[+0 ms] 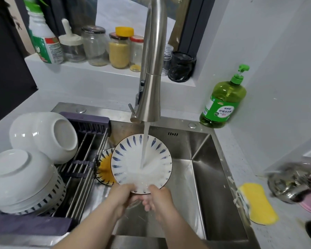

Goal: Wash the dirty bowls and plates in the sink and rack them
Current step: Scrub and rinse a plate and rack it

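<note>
- Blue-leaf plate [126,164] is over the sink [214,168], face up and tilted toward the person. The faucet [152,78] stream lands on the plate's middle.
- Left hand [123,196] is clamped on the plate's near rim, thumb on top, fingers under.
- Right hand [159,198] pinches the same near rim just beside the left hand. Its lower fingers curl beneath, and how much they carry is unclear.
- Step, as judged: rinsing, racking not yet done.
- Key relation: the drying rack [84,159] lies left of the plate, so the left hand is nearer. Bare bars sit between the plate and the upturned white bowls [45,133].
- The plate likely needs to go on edge to fit the bars.
- An orange-centred plate [105,169] sits in the sink, partly behind the held plate's left edge, and looks unracked.
- Yellow sponge [258,203] is on the bench at right, and the green dish soap bottle [221,103] is behind the sink.
</note>
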The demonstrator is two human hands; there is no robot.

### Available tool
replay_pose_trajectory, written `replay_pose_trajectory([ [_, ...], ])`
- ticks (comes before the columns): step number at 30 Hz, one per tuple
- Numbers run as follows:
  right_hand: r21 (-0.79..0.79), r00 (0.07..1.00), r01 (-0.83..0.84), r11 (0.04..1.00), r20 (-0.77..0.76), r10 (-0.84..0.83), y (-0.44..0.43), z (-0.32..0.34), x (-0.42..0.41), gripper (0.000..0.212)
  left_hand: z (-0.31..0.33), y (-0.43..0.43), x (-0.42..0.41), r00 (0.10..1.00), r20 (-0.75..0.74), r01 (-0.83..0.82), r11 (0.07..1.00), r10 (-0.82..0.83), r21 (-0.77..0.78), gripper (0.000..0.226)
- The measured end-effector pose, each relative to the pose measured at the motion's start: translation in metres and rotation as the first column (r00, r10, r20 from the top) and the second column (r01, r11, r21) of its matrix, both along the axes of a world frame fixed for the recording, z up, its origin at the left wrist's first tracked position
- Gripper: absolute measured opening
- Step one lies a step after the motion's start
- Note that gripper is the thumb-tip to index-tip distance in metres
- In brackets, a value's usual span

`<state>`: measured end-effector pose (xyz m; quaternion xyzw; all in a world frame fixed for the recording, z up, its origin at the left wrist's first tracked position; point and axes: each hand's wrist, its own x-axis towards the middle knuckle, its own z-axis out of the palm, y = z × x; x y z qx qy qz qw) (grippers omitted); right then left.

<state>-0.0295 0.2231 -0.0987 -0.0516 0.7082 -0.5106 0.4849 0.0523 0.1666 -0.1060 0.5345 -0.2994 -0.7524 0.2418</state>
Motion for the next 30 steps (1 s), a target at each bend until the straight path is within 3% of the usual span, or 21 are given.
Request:
replay_pose_trajectory([
  [5,0.020,0.992,0.070,0.997,-0.104,-0.068,-0.001,0.009,-0.023,0.021,0.006,-0.021,0.011,0.998,-0.005,0.069,0.998,-0.069,0.001,0.027],
  [9,0.005,0.988,0.133,0.991,-0.080,-0.132,-0.008,0.001,-0.002,0.015,0.001,-0.002,-0.002,0.998,0.002,-0.065,0.993,0.066,-0.099,0.015],
  [15,0.065,1.000,-0.015,0.998,-0.010,0.016,-0.003,0.007,-0.011,0.024,0.005,-0.020,0.008,0.998,0.053,-0.023,0.999,0.024,-0.026,0.028],
  [21,-0.020,0.985,0.169,0.985,-0.009,-0.170,-0.013,0.002,0.014,0.030,0.011,0.004,-0.001,1.000,-0.003,0.013,0.996,-0.013,-0.087,0.017],
  [25,0.039,0.999,0.027,0.999,-0.024,-0.026,-0.006,0.003,0.000,0.025,0.006,-0.009,0.010,0.999,0.037,-0.005,1.000,0.005,-0.007,0.024],
  [30,0.034,0.996,0.059,0.998,-0.074,-0.056,-0.010,0.004,-0.014,0.016,0.009,-0.017,0.010,0.999,0.015,-0.036,0.999,0.036,0.004,0.026],
])
